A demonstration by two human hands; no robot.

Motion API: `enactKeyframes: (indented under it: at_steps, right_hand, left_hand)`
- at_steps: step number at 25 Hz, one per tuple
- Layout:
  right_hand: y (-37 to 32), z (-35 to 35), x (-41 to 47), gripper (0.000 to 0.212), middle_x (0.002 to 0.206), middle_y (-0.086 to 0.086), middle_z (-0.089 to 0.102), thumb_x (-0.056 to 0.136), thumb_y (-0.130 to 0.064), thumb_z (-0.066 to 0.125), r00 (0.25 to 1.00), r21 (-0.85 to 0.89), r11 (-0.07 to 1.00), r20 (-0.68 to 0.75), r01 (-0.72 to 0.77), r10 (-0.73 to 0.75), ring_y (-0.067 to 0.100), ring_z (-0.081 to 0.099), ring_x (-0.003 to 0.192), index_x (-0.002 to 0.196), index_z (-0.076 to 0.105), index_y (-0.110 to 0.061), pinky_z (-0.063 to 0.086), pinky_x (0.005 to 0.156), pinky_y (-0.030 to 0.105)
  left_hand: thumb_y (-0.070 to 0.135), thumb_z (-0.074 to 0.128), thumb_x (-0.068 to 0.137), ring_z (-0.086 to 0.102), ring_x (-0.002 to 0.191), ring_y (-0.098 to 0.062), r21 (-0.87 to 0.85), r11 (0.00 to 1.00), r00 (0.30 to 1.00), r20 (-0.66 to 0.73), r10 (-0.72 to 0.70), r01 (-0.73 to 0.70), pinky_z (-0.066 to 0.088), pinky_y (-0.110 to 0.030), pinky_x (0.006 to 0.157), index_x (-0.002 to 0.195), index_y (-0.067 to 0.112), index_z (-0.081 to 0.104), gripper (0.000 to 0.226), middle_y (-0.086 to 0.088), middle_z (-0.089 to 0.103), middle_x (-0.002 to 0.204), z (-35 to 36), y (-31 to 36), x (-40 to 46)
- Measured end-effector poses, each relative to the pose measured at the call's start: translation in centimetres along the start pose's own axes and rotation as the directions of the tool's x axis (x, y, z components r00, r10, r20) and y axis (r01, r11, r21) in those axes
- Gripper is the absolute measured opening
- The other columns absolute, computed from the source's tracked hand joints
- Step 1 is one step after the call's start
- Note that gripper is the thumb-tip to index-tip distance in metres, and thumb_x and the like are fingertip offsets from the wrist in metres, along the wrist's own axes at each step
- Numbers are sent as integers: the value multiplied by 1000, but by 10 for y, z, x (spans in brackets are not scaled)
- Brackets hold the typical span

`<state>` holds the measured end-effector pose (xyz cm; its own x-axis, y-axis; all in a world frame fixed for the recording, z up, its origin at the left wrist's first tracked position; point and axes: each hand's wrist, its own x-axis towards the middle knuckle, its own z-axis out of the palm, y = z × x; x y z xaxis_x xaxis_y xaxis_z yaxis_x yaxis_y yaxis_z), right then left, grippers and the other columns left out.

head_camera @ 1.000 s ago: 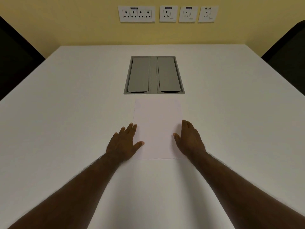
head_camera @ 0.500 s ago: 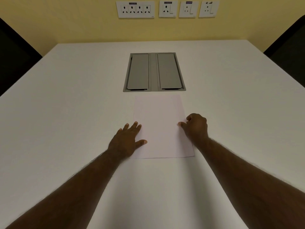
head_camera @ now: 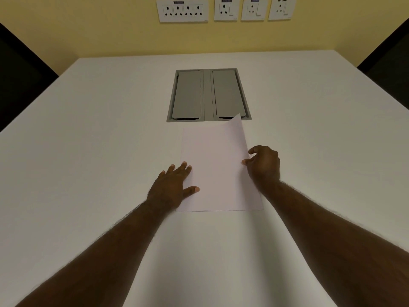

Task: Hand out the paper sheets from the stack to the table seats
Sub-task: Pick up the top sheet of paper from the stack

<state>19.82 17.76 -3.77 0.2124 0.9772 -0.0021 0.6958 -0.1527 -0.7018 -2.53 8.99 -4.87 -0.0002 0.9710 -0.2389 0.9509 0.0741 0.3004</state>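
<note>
A stack of white paper sheets (head_camera: 199, 140) lies flat on the white table (head_camera: 88, 151), just in front of me. My left hand (head_camera: 172, 187) rests flat on the stack's left edge, fingers spread, thumb on the paper. My right hand (head_camera: 264, 166) pinches the right edge of the top sheet (head_camera: 223, 165), thumb on top and fingers curled beneath. That sheet is raised on its right side, and its far right corner peels up over the grey hatch.
A grey cable hatch (head_camera: 209, 95) with two closed lids is set into the table beyond the paper. Dark chair backs stand at the left (head_camera: 20, 72) and right (head_camera: 389, 60) table sides. Wall sockets (head_camera: 225, 9) line the yellow wall behind.
My right hand went from lying flat on the stack to pinching the top sheet's right edge and lifting it; the far right corner now curls up. The left hand stayed put.
</note>
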Motion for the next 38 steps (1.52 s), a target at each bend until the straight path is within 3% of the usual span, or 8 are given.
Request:
enactKeyframes:
  at_steps: [3, 8, 13, 18, 22, 27, 32, 38]
  right_hand:
    - [1, 2, -6, 39, 98, 5, 75, 85, 3, 54, 999, -20, 999, -16, 47, -48, 25, 66, 98, 117, 65, -17, 52, 83, 33]
    - [3, 2, -11, 24, 115, 5, 66, 86, -5, 64, 988, -55, 992, -98, 114, -119, 26, 60, 108, 109, 67, -13, 48, 86, 35]
    - [5, -1, -6, 25, 96, 7, 75, 85, 2, 53, 994, 5, 996, -57, 88, -88, 25, 66, 93, 100, 70, -9, 48, 75, 29]
    - [6, 2, -10, 36, 103, 10, 74, 88, 3, 51, 986, -31, 988, -58, 152, -154, 28, 65, 98, 119, 64, -11, 51, 83, 34]
    - [10, 7, -11, 45, 110, 5, 70, 89, 3, 46, 983, -37, 985, -68, 167, -170, 22, 63, 100, 125, 60, -21, 42, 81, 26]
    - [11, 9, -11, 20, 116, 7, 60, 91, -14, 60, 957, -133, 959, -117, 251, -267, 27, 55, 108, 110, 68, -14, 46, 80, 33]
    - [10, 10, 1, 17, 95, 11, 72, 89, -17, 63, 988, 31, 988, -36, 151, -150, 26, 64, 89, 101, 68, -6, 36, 73, 23]
    - [7, 4, 4, 17, 97, 11, 73, 84, -10, 69, 999, 299, 954, -37, 0, 12, 24, 65, 93, 99, 71, -2, 50, 87, 31]
  left_hand:
    - [55, 42, 92, 1, 150, -18, -17, 1000, 1000, -1, -7, 7, 3, -36, 119, 152, 26, 11, 74, 8, 3, 162, 0, -1, 0]
    - [56, 41, 92, 2, 150, -19, -15, 1000, 1000, -20, 1, -2, 3, -39, 120, 152, 26, 12, 73, 8, 5, 162, 4, -3, -1]
    - [56, 42, 92, 3, 150, -20, -17, 1000, 1000, -24, 2, -3, 3, -39, 119, 152, 26, 13, 74, 7, 6, 162, 4, -3, 1]
    - [56, 43, 91, 3, 150, -19, -35, 999, 1000, -29, 2, -3, 3, -39, 120, 152, 26, 14, 74, 8, 7, 161, 5, -5, 2]
    - [56, 44, 91, 4, 150, -19, -30, 1000, 999, -32, 0, -1, 3, -39, 120, 152, 26, 15, 74, 7, 7, 162, 6, -6, 2]
    - [56, 44, 91, 4, 150, -19, -41, 999, 999, -36, -1, -1, 3, -39, 119, 152, 26, 15, 74, 7, 8, 162, 6, -5, 2]
    - [56, 43, 91, 2, 150, -20, -38, 999, 1000, -22, -10, 9, 2, -40, 119, 152, 26, 14, 74, 7, 6, 162, 6, -4, 1]
    - [57, 44, 90, 3, 150, -19, 1, 999, 999, -21, -33, 33, 0, -41, 119, 153, 23, 5, 81, 4, 1, 162, 4, -1, 2]
